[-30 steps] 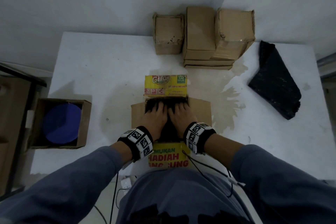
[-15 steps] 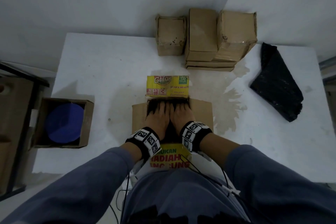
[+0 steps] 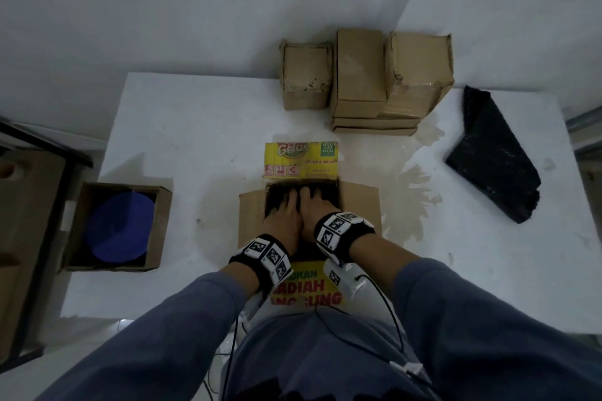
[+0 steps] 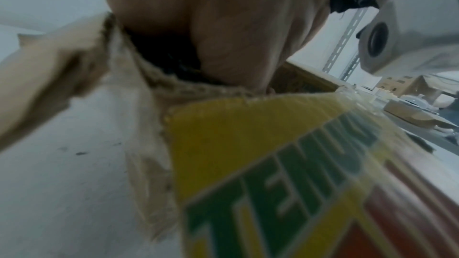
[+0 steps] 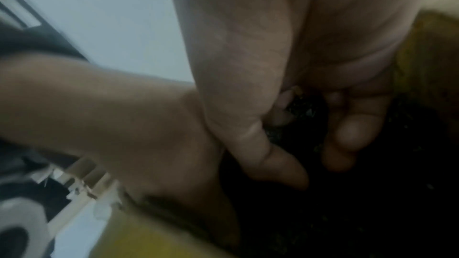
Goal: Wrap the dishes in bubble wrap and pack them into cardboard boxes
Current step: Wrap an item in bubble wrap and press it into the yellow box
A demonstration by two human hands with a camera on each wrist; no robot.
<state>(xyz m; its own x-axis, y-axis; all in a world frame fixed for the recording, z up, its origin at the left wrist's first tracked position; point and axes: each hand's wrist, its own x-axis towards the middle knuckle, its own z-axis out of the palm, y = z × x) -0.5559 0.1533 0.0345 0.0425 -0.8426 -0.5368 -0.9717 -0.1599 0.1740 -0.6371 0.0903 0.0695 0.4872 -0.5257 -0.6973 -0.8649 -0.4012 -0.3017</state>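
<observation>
Open printed carton (image 3: 358, 205) at the near middle of the desk (image 3: 195, 127), yellow far flap (image 3: 299, 159) laid back, brown side flaps spread. Inside, a dark bubble-wrapped bundle (image 3: 276, 197), presumably a dish, lying low in the carton under both hands. Left hand (image 3: 282, 221) laid flat on the bundle, fingers stretched forward, pressing and not gripping. Right hand (image 3: 315, 210) touching the left and also on the bundle; in the right wrist view, fingers bent over the dark wrap, but impossible to tell whether clutching or only pushing. Likely handling of the bundle: soft and springy outside, stiff and breakable within, fairly light, slightly slippery on its plastic skin; best held from two opposite edges with flat palms, never by a loose fold of wrap. Spare sheet of black bubble wrap (image 3: 492, 159) well apart at the right. Blue plate (image 3: 120, 228) unwrapped in a small open box (image 3: 164, 221) at the left desk edge. Closed boxes (image 3: 358, 81) stacked at the far wall. Hidden or unclear: dish shape and count, fingertips lost in the dark interior, the carton's near flap partly covered by wrists; both wrist views blurred.
</observation>
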